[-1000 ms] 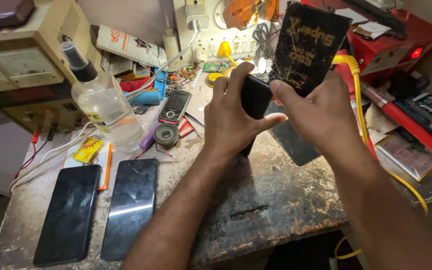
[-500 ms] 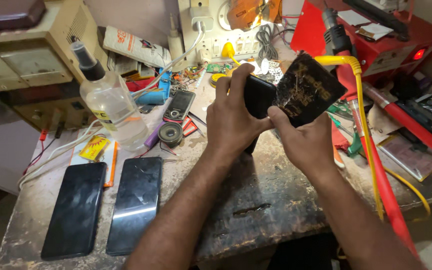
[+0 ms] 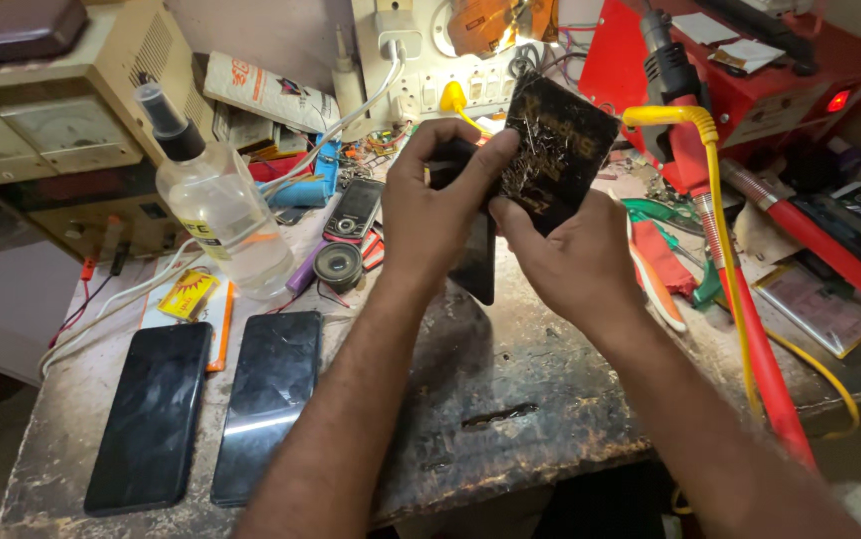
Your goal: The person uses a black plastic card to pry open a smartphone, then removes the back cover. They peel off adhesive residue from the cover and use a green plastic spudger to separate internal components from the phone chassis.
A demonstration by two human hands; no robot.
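Held above the middle of the worn workbench (image 3: 550, 399): a dark phone body (image 3: 470, 240), upright, with a black back panel (image 3: 555, 150) lifted away from it at the top, scratched and smeared with glue residue. Left hand (image 3: 430, 220) closed around the phone body, thumb pressed toward the panel's lower edge. Right hand (image 3: 580, 265) curled beneath the panel, fingers pinching its lower corner. Whether the panel is fully free of the body cannot be told.

To do this well: steady grip on the body, slow and even pull along the seam (no twisting, since a thin panel like this probably bends or cracks easily), thumb kept near the joint as a brace.

Left of the hands, on the bench: a clear spray bottle (image 3: 221, 215) with a black nozzle, roughly half full of colourless liquid, standing upright. Just beside it a small keypad phone (image 3: 356, 208) and a round black part (image 3: 337, 265). Nearer the front edge, two black smartphones (image 3: 206, 414) lying flat side by side, screens dark. To the right, a red machine (image 3: 750, 70), a yellow cable (image 3: 720, 220) and a red rod (image 3: 765, 369) crossing the bench. Behind, a beige instrument case (image 3: 61, 110).
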